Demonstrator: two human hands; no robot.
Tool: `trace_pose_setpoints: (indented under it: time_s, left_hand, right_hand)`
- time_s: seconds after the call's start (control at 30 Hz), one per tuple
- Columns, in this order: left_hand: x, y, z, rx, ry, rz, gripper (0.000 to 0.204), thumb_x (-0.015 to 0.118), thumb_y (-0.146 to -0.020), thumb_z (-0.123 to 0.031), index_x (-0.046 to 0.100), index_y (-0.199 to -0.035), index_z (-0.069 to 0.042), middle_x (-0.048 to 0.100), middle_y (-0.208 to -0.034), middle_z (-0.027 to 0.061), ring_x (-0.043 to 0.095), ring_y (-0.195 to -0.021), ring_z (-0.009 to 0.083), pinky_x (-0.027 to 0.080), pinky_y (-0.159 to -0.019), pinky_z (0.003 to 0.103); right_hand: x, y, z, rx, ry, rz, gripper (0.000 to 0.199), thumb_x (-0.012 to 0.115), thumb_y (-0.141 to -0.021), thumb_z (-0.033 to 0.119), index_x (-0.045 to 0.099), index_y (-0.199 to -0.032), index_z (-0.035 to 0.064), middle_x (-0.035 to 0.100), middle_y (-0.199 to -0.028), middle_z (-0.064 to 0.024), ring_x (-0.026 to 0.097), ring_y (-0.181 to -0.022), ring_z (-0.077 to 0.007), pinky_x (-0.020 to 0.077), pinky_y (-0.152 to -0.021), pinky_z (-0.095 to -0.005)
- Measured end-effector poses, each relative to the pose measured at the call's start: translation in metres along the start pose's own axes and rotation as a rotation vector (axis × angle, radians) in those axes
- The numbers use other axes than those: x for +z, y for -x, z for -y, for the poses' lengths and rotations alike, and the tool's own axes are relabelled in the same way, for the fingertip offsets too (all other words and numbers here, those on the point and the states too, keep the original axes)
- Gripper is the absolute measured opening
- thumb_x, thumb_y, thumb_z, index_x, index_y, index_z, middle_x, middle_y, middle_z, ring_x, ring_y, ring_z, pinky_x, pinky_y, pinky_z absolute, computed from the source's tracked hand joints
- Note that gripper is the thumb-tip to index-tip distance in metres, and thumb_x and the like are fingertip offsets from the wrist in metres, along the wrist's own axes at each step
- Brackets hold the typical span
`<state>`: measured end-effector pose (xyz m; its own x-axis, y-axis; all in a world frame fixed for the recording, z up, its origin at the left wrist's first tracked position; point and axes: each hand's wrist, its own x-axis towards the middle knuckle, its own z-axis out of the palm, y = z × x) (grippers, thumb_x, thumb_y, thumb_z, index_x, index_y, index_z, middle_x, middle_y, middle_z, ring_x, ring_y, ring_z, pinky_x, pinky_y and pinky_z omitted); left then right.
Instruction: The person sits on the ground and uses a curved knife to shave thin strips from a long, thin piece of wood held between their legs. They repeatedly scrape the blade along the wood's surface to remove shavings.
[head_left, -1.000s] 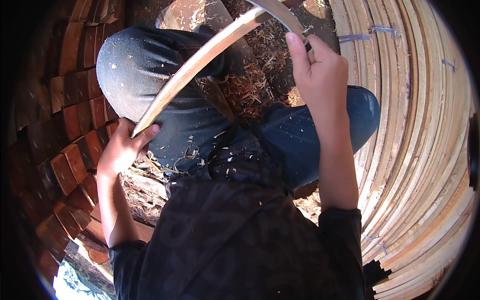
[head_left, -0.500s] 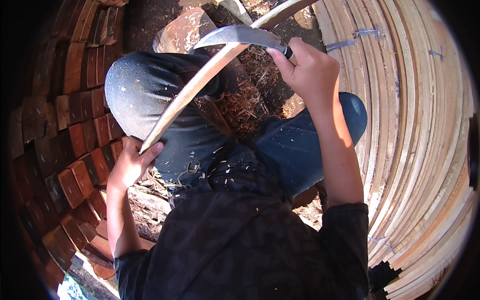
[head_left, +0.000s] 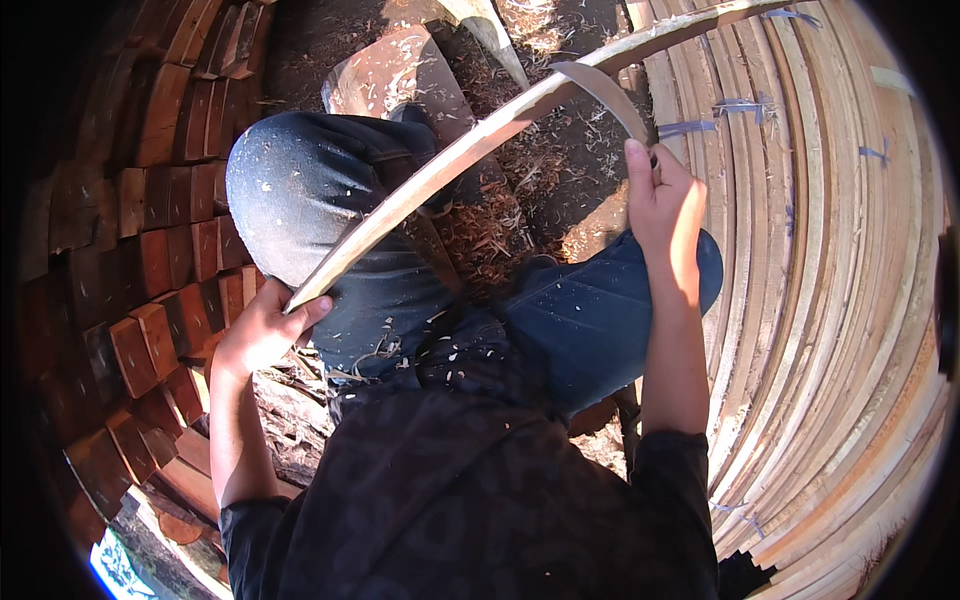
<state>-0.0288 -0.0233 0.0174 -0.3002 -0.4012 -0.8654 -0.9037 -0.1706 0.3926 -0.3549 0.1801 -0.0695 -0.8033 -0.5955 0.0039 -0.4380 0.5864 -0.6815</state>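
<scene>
A long pale wooden strip (head_left: 455, 165) slants from the lower left, over my bent left leg, to the upper right. Its near end is gripped by my left hand (head_left: 262, 330), fingers closed and thumb along the top, just beside my left knee. My right hand (head_left: 667, 208) is closed round the handle of a curved-blade knife (head_left: 612, 97) and is raised over my right leg. The blade points up and left, its tip overlapping the strip; whether the edge touches the wood I cannot tell. Most of the handle is hidden in my fist.
Stacked reddish wood blocks (head_left: 155, 340) rise close on my left. Bundled long wooden strips (head_left: 780, 230), bound with bluish ties, lie to my right. A wood block (head_left: 385, 75) sits beyond my left knee, and shavings (head_left: 485, 225) cover the ground between my legs.
My right hand has moved right and slightly down with the knife, turning its blade more upright. The strip's far part has swung toward the right, while my left hand still grips its near end.
</scene>
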Motion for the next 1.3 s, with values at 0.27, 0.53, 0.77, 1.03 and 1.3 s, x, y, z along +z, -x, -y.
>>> trace_pose_setpoints:
  time_s: [0.27, 0.53, 0.77, 1.03, 1.3]
  left_hand:
    - [-0.001, 0.007, 0.004, -0.012, 0.032, 0.037, 0.054, 0.067, -0.084, -0.034, 0.046, -0.116, 0.004, 0.05, -0.068, 0.0008, 0.047, -0.053, 0.0077, 0.039, -0.048, 0.024]
    - [-0.003, 0.014, 0.018, 0.057, 0.025, 0.067, 0.054, 0.067, -0.084, -0.033, 0.044, -0.115, 0.004, 0.05, -0.067, 0.0006, 0.046, -0.051, 0.0083, 0.038, -0.046, 0.023]
    - [0.001, 0.027, 0.029, -0.001, 0.069, -0.018, 0.051, 0.072, -0.079, -0.041, 0.054, -0.099, 0.003, 0.05, -0.062, -0.0017, 0.047, -0.049, 0.0061, 0.037, -0.043, 0.022]
    - [-0.001, 0.027, 0.032, -0.055, 0.005, -0.076, 0.059, 0.07, -0.082, -0.036, 0.042, -0.116, 0.004, 0.05, -0.068, 0.0008, 0.047, -0.05, 0.0066, 0.039, -0.045, 0.022]
    - [0.008, 0.028, 0.014, -0.01, 0.05, -0.106, 0.055, 0.068, -0.083, -0.035, 0.044, -0.112, 0.005, 0.05, -0.068, 0.0011, 0.047, -0.054, 0.007, 0.038, -0.046, 0.023]
  right_hand:
    - [0.027, -0.022, 0.017, -0.359, 0.124, -0.146, 0.043, 0.063, -0.084, 0.04, 0.051, -0.062, 0.0051, 0.048, -0.048, -0.0098, 0.051, -0.043, -0.0301, 0.0393, -0.042, -0.0382]
    - [-0.064, -0.084, -0.142, 0.376, 0.263, -0.304, 0.061, 0.047, -0.092, 0.047, 0.053, -0.06, -0.0045, 0.046, -0.052, -0.011, 0.044, -0.053, -0.0171, 0.0368, -0.054, -0.0363]
    - [-0.015, -0.008, -0.009, 0.027, -0.087, -0.034, 0.044, 0.061, -0.087, 0.037, 0.053, -0.063, 0.0008, 0.041, -0.044, -0.0099, 0.041, -0.04, -0.0179, 0.0339, -0.044, -0.0341]
    - [0.005, 0.002, 0.025, -0.19, -0.029, 0.036, 0.039, 0.068, -0.082, 0.034, 0.049, -0.06, 0.0061, 0.047, -0.045, -0.0096, 0.051, -0.041, -0.0291, 0.0395, -0.041, -0.0375]
    - [0.023, 0.0, 0.028, -0.314, -0.052, -0.01, 0.031, 0.071, -0.078, 0.027, 0.053, -0.069, 0.0037, 0.046, -0.05, -0.0103, 0.046, -0.041, -0.0276, 0.0367, -0.042, -0.0338]
